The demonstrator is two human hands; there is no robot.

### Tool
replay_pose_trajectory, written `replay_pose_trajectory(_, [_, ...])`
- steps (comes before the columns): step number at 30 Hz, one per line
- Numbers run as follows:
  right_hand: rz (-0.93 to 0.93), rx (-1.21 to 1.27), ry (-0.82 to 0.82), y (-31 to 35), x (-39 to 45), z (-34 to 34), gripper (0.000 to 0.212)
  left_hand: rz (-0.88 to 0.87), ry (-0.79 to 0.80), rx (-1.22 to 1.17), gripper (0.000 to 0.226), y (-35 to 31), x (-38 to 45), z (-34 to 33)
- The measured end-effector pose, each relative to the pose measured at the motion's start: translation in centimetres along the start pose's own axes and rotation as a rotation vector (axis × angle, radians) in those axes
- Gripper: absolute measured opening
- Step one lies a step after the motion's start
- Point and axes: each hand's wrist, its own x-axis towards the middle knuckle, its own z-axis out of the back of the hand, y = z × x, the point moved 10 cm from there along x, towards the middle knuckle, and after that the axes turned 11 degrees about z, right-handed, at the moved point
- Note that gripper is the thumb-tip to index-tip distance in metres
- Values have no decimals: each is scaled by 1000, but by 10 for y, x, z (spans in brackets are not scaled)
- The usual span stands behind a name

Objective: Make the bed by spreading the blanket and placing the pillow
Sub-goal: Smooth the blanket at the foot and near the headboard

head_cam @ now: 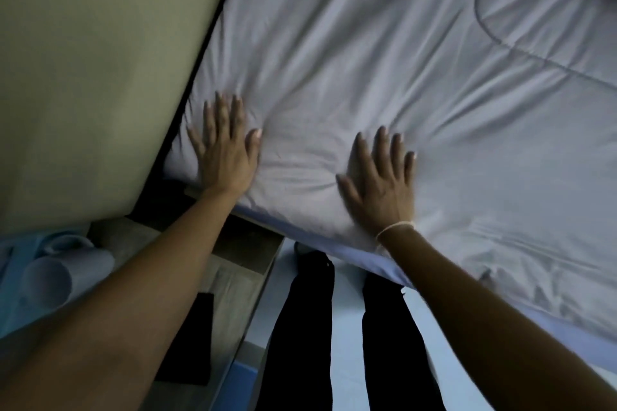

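A pale grey blanket (384,53) covers the bed and fills the upper right of the view, wrinkled around both hands and stitched in a curved seam at the right. My left hand (227,150) lies flat with spread fingers on the blanket's near left corner, close to the wall. My right hand (384,187) presses flat on the blanket near the bed's front edge, a thin band at its wrist. A blue sheet edge (367,257) shows under the blanket. No pillow is in view.
A beige wall (83,77) runs along the bed's left side. A low bedside table (243,264) stands at the corner, with a dark flat object (190,340) on it. Pale blue cloth (43,270) lies at the left. My dark-trousered legs (300,327) stand on a light floor.
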Motion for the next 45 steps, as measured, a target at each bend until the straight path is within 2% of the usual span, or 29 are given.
replay_pose_trajectory(8, [248, 21, 88, 61, -68, -32, 75, 154, -22, -49, 62, 12, -42, -3])
replay_pose_trajectory(10, [321, 136, 41, 69, -70, -22, 64, 172, -47, -69, 63, -1, -49, 2])
replay_pose_trajectory(13, [391, 284, -154, 57, -60, 14, 49, 3, -65, -98, 63, -45, -55, 10])
replay_pose_trajectory(16, [193, 157, -320, -3, -38, 44, 52, -206, -77, -102, 64, -100, -61, 15])
replay_pose_trajectory(18, [21, 79, -274, -46, -26, 45, 56, -264, -81, -39, 64, -119, -67, 11])
replay_pose_trajectory(20, [-43, 17, -160, -68, -22, 32, 59, -289, -68, 28, 65, -125, -75, -2])
replay_pose_trajectory(23, [-1, -25, -89, -70, -28, 21, 63, -287, -38, 46, 64, -121, -88, -15])
replay_pose_trajectory(26, [78, -19, -107, -63, -39, 23, 61, -240, -27, 27, 61, -120, -93, -15])
replay_pose_trajectory(31, [249, 165, -181, -57, -75, 37, 42, -161, -97, -12, 51, -123, -96, 5])
replay_pose_trajectory(33, [224, 218, -246, -76, -84, 61, 36, -126, -118, -79, 41, -134, -99, 18])
replay_pose_trajectory(36, [79, 246, -276, -123, -93, 94, 43, -123, -147, -136, 30, -167, -101, 39])
replay_pose_trajectory(39, [-24, 244, -260, -170, -102, 122, 52, -143, -115, -183, 31, -211, -103, 54])
replay_pose_trajectory(45, [-95, 177, -312, -244, -115, 178, 61, -272, -126, -221, 37, -319, -112, 74])
